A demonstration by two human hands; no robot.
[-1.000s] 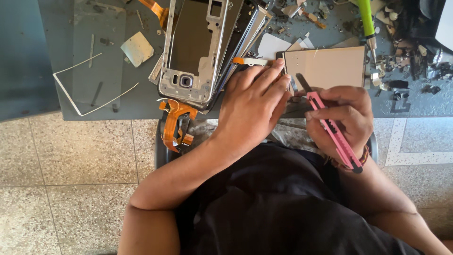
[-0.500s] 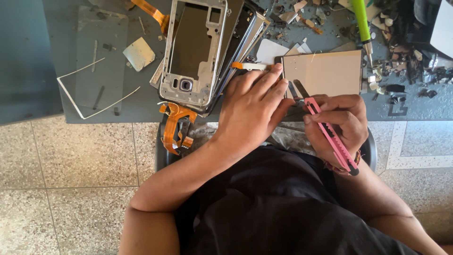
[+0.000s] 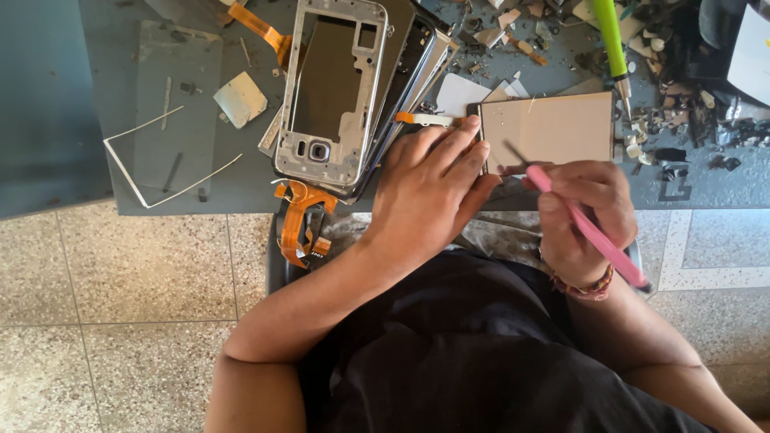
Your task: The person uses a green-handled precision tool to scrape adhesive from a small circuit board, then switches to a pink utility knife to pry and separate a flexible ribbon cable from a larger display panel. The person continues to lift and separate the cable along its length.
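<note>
Tan panel (image 3: 553,128) sits at 12 o'clock from right hand (image 3: 585,208) pinching pink tool (image 3: 589,232); left hand (image 3: 433,184) presses its edge, fingers flat.

The left hand (image 3: 429,188) lay palm down, fingers stretched forward and pressed flat, forearm bent back toward the body. The right hand (image 3: 585,216) was curled in a pinching, pen-like grip, wrist cocked, fingertips pointing left.
</note>
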